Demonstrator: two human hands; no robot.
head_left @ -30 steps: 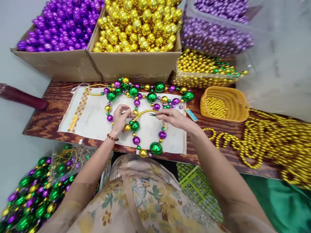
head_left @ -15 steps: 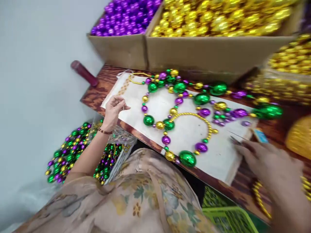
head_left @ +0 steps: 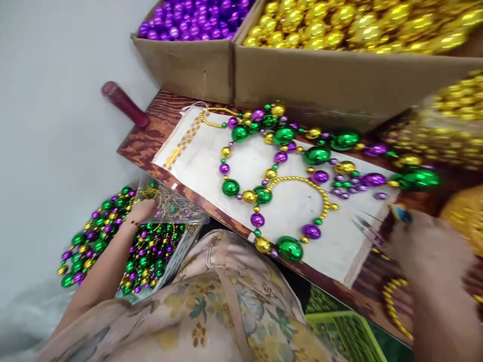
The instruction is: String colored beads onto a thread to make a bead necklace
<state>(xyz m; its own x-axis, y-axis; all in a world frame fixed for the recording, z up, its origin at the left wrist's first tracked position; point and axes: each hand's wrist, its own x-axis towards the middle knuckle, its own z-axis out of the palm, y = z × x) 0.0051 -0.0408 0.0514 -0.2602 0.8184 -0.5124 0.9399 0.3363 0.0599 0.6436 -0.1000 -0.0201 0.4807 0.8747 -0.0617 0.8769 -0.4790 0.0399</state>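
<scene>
My left hand is lowered over a clear plastic tray of thin, tangled bits below the table's front edge; its fingers are hidden. Blurred at the right, my right hand grips a pair of scissors, whose thin, parted blades point left above a white cloth. On that cloth lies a bead necklace of green, purple and gold beads, with a curved string of small gold beads at its middle. Several small purple and green beads form a cluster nearby.
Cardboard boxes of purple beads and gold beads stand along the back. Finished-looking bead strands hang at the lower left. A dark red rod juts at the table's left end. A yellow basket sits far right.
My left hand has left the necklace and dropped left and down to the plastic tray. The right hand has moved right with the scissors, away from the gold strand. The view has swung left.
</scene>
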